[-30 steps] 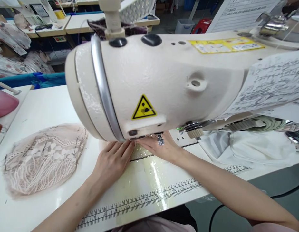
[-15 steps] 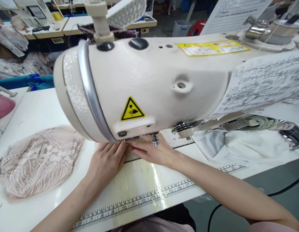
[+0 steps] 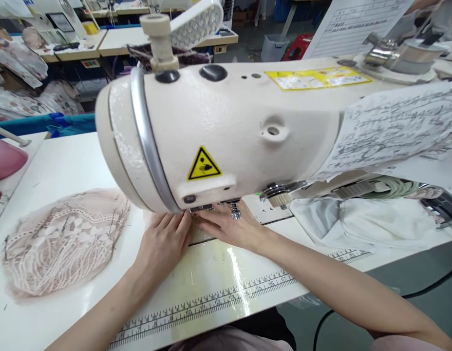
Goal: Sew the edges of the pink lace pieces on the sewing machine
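Sewing machine (image 3: pixel 229 131): cream industrial head, fills the middle of the view, overhangs both hands; yellow warning triangle (image 3: pixel 204 165) on its near face, yellow label (image 3: pixel 317 78) on top.
Worktop (image 3: pixel 65 161): white, glossy, printed ruler scale (image 3: pixel 211 304) along the near edge.
Printed paper (image 3: pixel 397 129): hangs over the machine arm at right, covered in fine line drawing.
Lace pieces (image 3: pixel 61 241): pale pink pile, flat on the worktop, well left of the hands.
White cloth (image 3: pixel 365 222): bunched under the machine arm at right.
Left hand (image 3: pixel 165 243): flat, palm down, fingers together and stretched toward the needle area, pressing on the pale fabric (image 3: pixel 198 233) there; nothing gripped.
Right hand (image 3: pixel 229 226): flat too, fingertips tucked beneath the machine head, touching the left hand's fingertips; grip on the fabric hidden, cannot tell.
Fabric: thin, pale, on the machine bed between the two hands, mostly hidden.
Metal knob (image 3: pixel 235 210): hangs just above the right hand.
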The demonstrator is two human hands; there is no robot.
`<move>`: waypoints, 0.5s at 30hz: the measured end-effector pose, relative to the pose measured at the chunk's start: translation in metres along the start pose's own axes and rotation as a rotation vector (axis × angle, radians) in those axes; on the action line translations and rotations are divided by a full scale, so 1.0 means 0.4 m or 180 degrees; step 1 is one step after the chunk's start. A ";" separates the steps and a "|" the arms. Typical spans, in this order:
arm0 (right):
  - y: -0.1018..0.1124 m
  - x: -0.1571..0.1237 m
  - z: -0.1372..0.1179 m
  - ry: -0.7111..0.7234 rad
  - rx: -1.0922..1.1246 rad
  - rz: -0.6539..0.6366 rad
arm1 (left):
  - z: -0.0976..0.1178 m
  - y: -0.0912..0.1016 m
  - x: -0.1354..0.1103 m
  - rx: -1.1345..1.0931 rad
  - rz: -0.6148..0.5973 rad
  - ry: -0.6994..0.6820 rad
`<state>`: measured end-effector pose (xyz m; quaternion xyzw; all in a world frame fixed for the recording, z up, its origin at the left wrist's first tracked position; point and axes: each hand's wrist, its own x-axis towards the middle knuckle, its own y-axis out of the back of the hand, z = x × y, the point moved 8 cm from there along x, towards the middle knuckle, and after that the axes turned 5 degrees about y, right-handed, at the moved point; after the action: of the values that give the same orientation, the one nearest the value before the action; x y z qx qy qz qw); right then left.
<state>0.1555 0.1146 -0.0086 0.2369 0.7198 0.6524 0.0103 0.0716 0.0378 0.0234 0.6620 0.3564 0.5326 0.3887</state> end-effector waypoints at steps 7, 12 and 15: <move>0.024 0.002 -0.008 0.0086 0.0068 0.0002 | -0.002 -0.004 -0.004 0.0037 -0.0056 0.0027; 0.030 0.006 -0.016 0.0179 0.0040 -0.0039 | 0.001 -0.003 -0.001 0.0164 -0.0049 0.0019; 0.031 0.008 -0.016 0.0165 -0.0014 -0.0080 | 0.002 -0.002 0.000 0.0191 -0.0034 0.0014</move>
<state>0.1546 0.1101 0.0050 0.2108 0.7214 0.6597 0.0004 0.0725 0.0381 0.0228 0.6703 0.3766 0.5211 0.3706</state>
